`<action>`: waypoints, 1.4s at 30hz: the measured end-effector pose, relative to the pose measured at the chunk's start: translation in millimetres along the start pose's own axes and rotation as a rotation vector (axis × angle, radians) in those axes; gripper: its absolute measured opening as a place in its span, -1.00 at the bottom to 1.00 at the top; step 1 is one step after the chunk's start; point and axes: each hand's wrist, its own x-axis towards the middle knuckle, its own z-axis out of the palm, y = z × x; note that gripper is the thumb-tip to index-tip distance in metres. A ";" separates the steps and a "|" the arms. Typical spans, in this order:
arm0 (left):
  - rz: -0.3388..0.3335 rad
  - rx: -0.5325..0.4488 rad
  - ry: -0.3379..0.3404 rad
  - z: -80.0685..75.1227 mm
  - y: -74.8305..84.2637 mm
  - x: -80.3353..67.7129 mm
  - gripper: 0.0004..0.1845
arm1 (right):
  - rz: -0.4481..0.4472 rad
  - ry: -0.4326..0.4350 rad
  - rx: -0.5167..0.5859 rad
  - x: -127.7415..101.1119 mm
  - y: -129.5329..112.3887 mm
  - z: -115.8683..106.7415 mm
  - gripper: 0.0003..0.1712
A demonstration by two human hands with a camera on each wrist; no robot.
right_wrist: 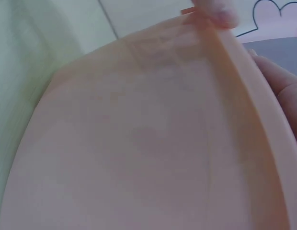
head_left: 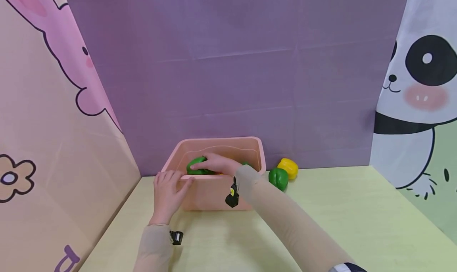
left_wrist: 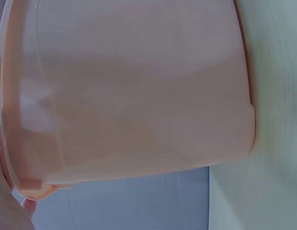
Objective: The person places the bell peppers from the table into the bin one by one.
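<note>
The left hand [head_left: 168,196] is clamped over the pink bin [head_left: 210,196] at its eight o'clock corner, probably to steady it while the right hand [head_left: 222,163] works inside. The right hand's fingers and thumb are clamped on a green pepper [head_left: 194,167] near the bin's nine o'clock, seemingly from above because the deep sides bar a lower approach; a second green pepper [head_left: 278,179] and a yellow pepper [head_left: 288,168] lie outside at three o'clock.

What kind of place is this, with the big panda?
Maybe a little play corner or booth. A purple cloth hangs behind, a cartoon panda decorates one side, and a table holds a pink bin. I can't see the rest of the room.
</note>
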 end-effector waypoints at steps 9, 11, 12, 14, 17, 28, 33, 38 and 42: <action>0.011 0.006 0.010 2.0 -0.3 0.1 -0.64 | 0.023 -0.029 -0.077 4.4 6.9 2.6 -0.71; 0.011 0.008 0.009 1.9 -0.1 0.2 -0.64 | 0.053 -0.027 -0.085 4.6 8.8 3.1 -0.68; 0.011 0.010 0.009 1.9 0.0 0.1 -0.64 | 0.069 -0.024 -0.090 4.1 9.3 3.3 -0.67; 0.010 0.013 0.006 1.7 0.4 0.0 -0.64 | 0.093 -0.017 -0.104 3.9 10.6 3.8 -0.64; 0.010 0.017 0.004 2.0 0.3 -0.2 -0.63 | 0.115 -0.003 -0.138 3.3 11.7 4.3 -0.61; 0.021 0.020 0.028 4.0 -0.6 -1.3 -0.60 | 0.139 0.001 -0.185 -1.9 8.9 5.3 -0.62; 0.019 0.020 0.034 3.9 -1.2 -1.5 -0.60 | 0.186 -0.009 -0.199 -4.5 6.9 5.9 -0.55; 0.021 0.017 0.047 3.1 -1.1 -1.6 -0.61 | 0.175 -0.037 -0.209 -2.6 6.6 6.4 -0.51; 0.024 0.013 0.049 3.0 -0.6 -0.9 -0.60 | 0.167 -0.052 -0.190 -2.0 6.0 6.7 -0.51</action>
